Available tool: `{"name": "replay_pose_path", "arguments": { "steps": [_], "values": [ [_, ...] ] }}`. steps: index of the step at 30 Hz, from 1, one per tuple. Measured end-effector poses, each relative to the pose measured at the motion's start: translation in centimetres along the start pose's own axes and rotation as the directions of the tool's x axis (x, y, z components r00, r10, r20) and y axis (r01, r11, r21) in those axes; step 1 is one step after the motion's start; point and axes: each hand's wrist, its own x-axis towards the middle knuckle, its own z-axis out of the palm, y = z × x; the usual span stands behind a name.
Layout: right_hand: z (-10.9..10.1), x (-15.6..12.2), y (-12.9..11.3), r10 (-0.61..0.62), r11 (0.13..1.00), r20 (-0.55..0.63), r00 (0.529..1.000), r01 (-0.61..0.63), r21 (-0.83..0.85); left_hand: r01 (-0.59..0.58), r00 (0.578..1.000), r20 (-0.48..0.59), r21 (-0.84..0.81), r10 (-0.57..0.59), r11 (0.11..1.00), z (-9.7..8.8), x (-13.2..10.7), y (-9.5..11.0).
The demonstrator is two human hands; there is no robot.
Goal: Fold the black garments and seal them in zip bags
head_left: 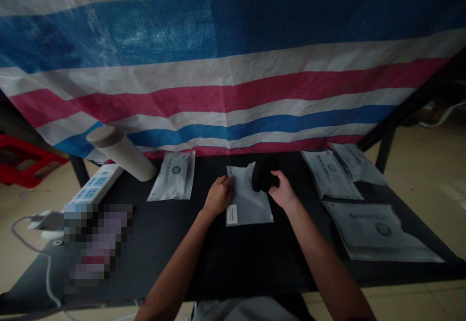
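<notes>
A frosted plastic zip bag [245, 199] with a white label at its lower left corner lies flat on the black table [163, 243] in front of me. My left hand [218, 195] is at the bag's left edge, its fingers curled and pinching that edge. In my right hand [283, 191] is a soft-looking black item [263, 175], gripped between thumb and fingers over the bag's upper right part. Its exact kind is too dark to make out, and it hides that corner of the bag.
Printed zip bags lie at the left [173, 175], right [329, 174], far right [358, 163] and front right [382, 231]. A pale bottle [125, 153] leans beside a power strip [96, 185] with a cable. A striped tarp [225, 78] hangs behind. A blurred-out item [104, 243] lies left.
</notes>
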Motion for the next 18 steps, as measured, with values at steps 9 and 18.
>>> {"name": "replay_pose_path", "arguments": {
  "steps": [9, 18],
  "values": [
    [-0.8, 1.8, 1.3, -0.042, 0.998, -0.046, 0.998, 0.040, -0.042, 0.138, 0.989, 0.030, 0.112, -0.143, 0.984, -0.5, 0.1, 0.2],
    [-0.8, 1.7, 1.4, -0.054, 0.997, -0.021, 0.998, 0.053, -0.056, 0.194, 0.979, -0.104, 0.220, -0.174, 0.956, -0.3, -0.1, 0.6]
  ]
}}
